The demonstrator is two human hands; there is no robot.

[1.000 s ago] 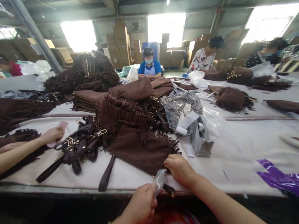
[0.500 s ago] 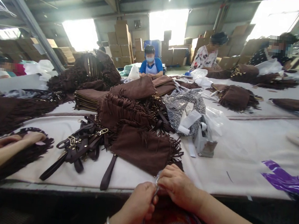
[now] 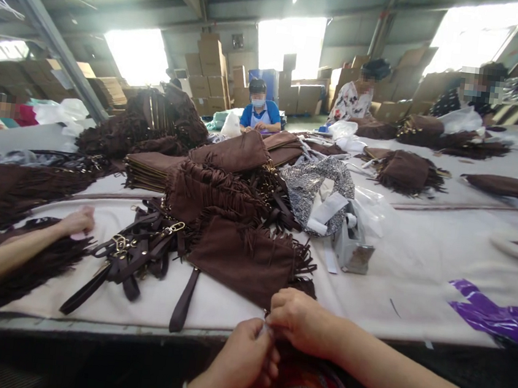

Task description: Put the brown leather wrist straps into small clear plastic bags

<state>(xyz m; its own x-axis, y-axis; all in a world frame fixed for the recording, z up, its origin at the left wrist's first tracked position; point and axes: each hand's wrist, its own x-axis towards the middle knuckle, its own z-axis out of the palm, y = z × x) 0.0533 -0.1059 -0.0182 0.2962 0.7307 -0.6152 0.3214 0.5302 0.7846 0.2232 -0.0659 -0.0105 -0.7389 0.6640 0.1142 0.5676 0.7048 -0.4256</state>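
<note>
My left hand (image 3: pixel 241 362) and my right hand (image 3: pixel 299 320) meet at the table's near edge, fingertips pinched together on a small clear plastic piece (image 3: pixel 266 329); most of it is hidden by the fingers. Just beyond my right hand lies a brown fringed suede bag (image 3: pixel 243 257), flat on the white table (image 3: pixel 407 283). A pile of dark brown straps with gold buckles (image 3: pixel 134 255) lies to the left of the bag.
A co-worker's hand (image 3: pixel 75 222) and forearm reach in from the left over fringed bags. Stacks of brown bags (image 3: pixel 205 176) fill the table's middle, with a speckled cloth and a grey tool (image 3: pixel 350 244) beside them. Purple plastic (image 3: pixel 500 315) lies right. Other people sit at the far side.
My right hand left the bag's corner and came down to my left hand at the table edge. The co-worker's hand drew back from the straps, then moved towards them again.
</note>
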